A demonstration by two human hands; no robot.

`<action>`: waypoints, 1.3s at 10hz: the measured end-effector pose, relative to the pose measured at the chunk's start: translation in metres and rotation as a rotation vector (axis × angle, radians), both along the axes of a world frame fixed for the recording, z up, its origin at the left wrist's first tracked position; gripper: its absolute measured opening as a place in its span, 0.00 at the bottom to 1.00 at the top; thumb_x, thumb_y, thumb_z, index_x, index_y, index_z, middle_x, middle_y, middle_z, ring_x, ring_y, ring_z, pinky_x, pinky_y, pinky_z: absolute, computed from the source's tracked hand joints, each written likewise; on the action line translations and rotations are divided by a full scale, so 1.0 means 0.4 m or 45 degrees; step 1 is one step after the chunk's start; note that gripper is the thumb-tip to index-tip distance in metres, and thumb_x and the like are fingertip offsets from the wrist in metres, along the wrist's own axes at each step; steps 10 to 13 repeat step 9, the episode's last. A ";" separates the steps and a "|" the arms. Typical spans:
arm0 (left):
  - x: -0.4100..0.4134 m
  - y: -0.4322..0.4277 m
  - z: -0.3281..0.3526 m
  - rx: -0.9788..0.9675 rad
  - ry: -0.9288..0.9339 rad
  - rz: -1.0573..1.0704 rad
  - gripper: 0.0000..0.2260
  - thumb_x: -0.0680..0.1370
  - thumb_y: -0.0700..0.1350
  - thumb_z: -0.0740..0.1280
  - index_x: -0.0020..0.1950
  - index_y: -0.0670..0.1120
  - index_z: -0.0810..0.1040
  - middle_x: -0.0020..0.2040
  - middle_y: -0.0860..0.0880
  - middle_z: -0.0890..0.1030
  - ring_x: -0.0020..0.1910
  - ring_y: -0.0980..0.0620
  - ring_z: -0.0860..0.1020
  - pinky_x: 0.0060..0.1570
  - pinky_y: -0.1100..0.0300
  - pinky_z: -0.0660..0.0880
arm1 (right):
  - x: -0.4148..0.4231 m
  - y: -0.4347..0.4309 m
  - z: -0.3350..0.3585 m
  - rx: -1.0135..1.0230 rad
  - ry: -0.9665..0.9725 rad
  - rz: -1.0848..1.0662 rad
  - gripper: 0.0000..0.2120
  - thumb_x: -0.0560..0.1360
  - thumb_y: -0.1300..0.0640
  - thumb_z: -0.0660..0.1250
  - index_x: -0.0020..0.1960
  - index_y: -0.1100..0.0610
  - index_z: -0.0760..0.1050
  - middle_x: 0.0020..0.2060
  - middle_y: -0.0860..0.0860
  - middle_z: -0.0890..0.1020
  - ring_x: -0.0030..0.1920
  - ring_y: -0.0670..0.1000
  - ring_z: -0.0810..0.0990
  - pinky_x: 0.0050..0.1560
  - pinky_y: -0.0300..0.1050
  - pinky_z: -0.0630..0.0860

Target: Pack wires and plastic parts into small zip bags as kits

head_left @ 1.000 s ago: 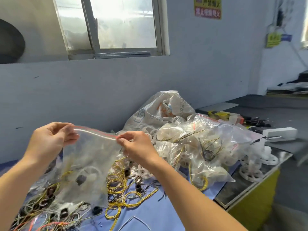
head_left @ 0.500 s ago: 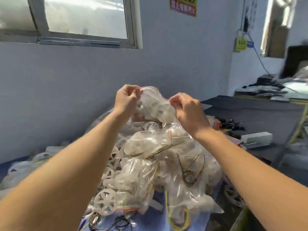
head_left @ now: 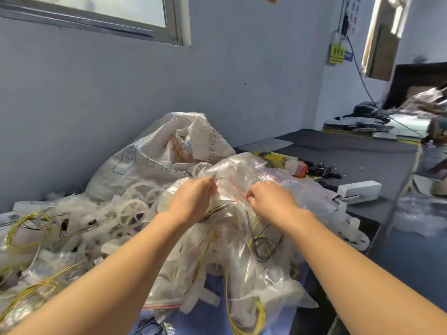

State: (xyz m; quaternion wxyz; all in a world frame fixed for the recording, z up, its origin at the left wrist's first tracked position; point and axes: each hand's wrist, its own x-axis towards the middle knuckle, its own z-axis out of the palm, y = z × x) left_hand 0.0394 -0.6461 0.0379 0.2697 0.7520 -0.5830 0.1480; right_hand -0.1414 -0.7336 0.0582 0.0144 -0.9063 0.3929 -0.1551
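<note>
Zip bag (head_left: pixel 231 189) lower, atop bagged kits (head_left: pixel 256 267)

both hands (head_left: pixel 192 201) (head_left: pixel 271 201) pinch zip bag (head_left: pixel 229 189) atop pile (head_left: pixel 217 262)

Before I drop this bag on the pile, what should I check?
1. Left hand and right hand both pinch the bag: ok.
2. Red zip pressed shut along its whole length: cannot tell, it is crumpled between the hands.
3. Bag is over the pile: ok.
4. Contents complete: cannot tell, the film is creased.
</note>
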 end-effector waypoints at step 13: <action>-0.119 0.259 0.105 -0.246 0.578 -0.010 0.11 0.83 0.48 0.59 0.59 0.50 0.79 0.52 0.55 0.82 0.50 0.55 0.80 0.45 0.61 0.72 | 0.064 0.296 0.046 -0.210 -0.388 0.155 0.18 0.81 0.54 0.55 0.69 0.51 0.68 0.63 0.52 0.75 0.64 0.56 0.72 0.62 0.53 0.67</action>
